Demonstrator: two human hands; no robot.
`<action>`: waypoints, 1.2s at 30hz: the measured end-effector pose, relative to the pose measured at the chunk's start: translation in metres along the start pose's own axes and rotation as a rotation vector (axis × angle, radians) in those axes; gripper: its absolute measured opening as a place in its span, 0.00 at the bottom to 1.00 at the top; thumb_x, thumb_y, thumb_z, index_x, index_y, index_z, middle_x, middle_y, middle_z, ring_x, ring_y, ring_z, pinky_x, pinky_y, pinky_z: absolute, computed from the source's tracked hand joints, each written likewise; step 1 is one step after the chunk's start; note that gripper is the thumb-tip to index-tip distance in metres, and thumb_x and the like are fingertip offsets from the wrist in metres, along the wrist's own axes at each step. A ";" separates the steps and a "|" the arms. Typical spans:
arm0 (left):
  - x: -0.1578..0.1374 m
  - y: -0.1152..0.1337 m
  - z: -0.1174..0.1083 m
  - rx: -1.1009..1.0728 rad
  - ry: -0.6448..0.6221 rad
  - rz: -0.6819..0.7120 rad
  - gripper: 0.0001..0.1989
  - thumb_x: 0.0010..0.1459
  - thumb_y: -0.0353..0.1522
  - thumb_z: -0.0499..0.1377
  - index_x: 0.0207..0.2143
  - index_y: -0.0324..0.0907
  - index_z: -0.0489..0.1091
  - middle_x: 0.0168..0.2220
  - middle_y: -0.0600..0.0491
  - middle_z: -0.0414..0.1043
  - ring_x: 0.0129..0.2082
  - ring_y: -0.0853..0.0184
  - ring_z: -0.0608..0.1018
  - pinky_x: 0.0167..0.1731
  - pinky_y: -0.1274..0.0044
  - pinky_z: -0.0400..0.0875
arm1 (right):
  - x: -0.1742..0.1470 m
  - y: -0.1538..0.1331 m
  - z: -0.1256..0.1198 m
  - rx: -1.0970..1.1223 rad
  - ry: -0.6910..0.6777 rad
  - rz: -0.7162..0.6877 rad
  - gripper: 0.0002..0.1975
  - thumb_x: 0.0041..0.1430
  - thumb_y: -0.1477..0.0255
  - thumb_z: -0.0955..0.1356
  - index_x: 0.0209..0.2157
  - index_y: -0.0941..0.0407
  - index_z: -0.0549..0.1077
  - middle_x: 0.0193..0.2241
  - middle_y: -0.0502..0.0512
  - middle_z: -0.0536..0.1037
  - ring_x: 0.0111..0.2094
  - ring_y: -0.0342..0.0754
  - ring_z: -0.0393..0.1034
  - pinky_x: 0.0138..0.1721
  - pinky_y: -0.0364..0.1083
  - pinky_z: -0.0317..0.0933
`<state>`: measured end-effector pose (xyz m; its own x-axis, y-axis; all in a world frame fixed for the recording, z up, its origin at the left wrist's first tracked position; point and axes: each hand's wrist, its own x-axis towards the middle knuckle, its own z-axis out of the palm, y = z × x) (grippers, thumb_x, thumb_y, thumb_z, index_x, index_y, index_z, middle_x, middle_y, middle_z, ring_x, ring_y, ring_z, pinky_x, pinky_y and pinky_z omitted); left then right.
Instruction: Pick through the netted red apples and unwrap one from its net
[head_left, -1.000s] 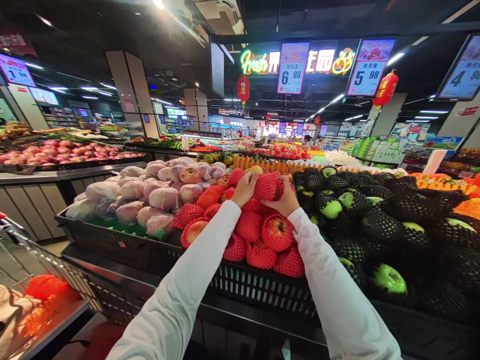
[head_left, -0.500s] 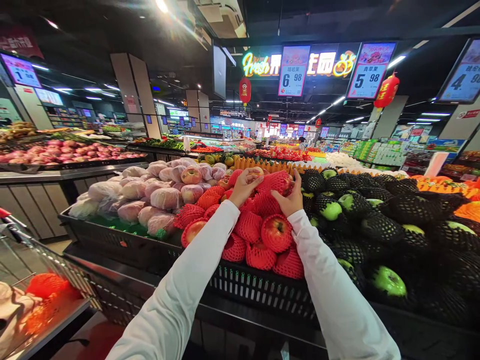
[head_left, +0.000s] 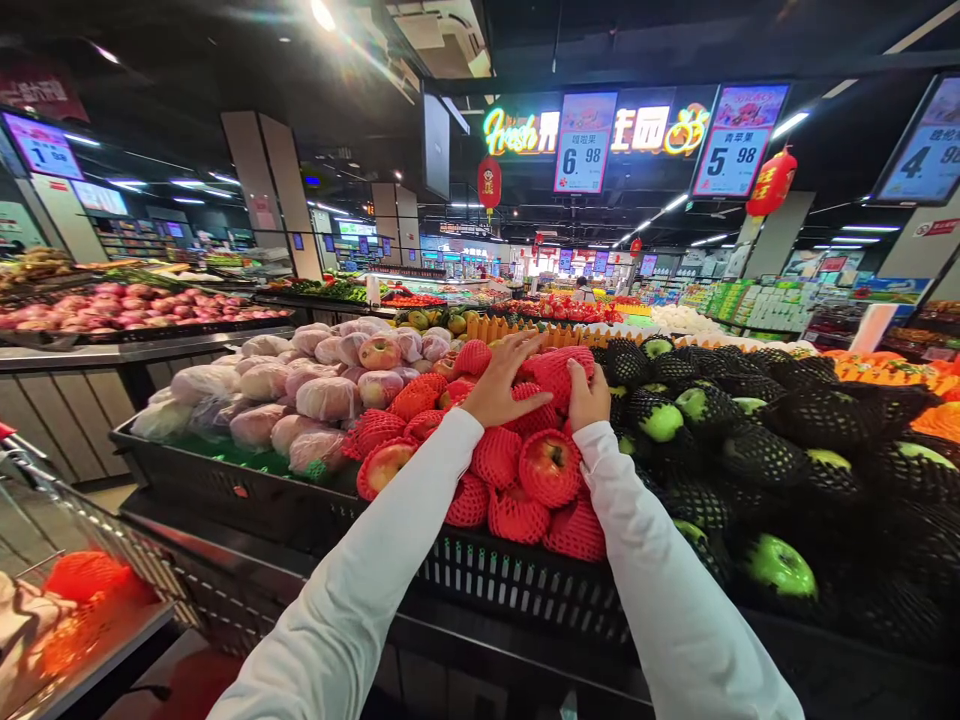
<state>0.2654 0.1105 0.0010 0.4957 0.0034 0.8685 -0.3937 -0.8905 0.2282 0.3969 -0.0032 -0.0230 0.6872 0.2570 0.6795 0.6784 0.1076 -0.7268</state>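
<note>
Red apples in red foam nets are heaped in a black crate (head_left: 517,590) in front of me. Over the back of this heap my left hand (head_left: 502,382) is open, its thumb and fingers spread across the netted fruit. My right hand (head_left: 589,398) is closed round the right side of a netted apple (head_left: 556,372) at the top of the pile, thumb towards me; its far fingers are hidden. Below the hands, one apple (head_left: 551,466) shows its bare stem end out of its net.
Plastic-wrapped apples (head_left: 328,398) fill the left of the display. Green apples (head_left: 780,565) in black nets lie close on the right. A shopping cart (head_left: 82,510) with an orange-red net item stands at lower left. Price screens (head_left: 585,142) hang overhead.
My left hand has opened from its grip on the fruit and spread flat over the heap. My right hand and the netted apple have lowered slightly onto the pile.
</note>
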 end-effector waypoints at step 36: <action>-0.020 -0.063 -0.035 0.479 0.297 -1.111 0.39 0.44 0.29 0.72 0.57 0.35 0.59 0.57 0.28 0.65 0.57 0.34 0.69 0.56 0.47 0.61 | -0.008 -0.024 -0.006 0.177 -0.197 -0.070 0.41 0.47 0.49 0.72 0.57 0.57 0.63 0.46 0.60 0.78 0.30 0.47 0.73 0.26 0.46 0.63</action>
<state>0.2531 0.1826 -0.0156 0.1609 0.9073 0.3884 0.4790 -0.4159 0.7731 0.3763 -0.0138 -0.0103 0.5643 0.4232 0.7089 0.6547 0.2938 -0.6965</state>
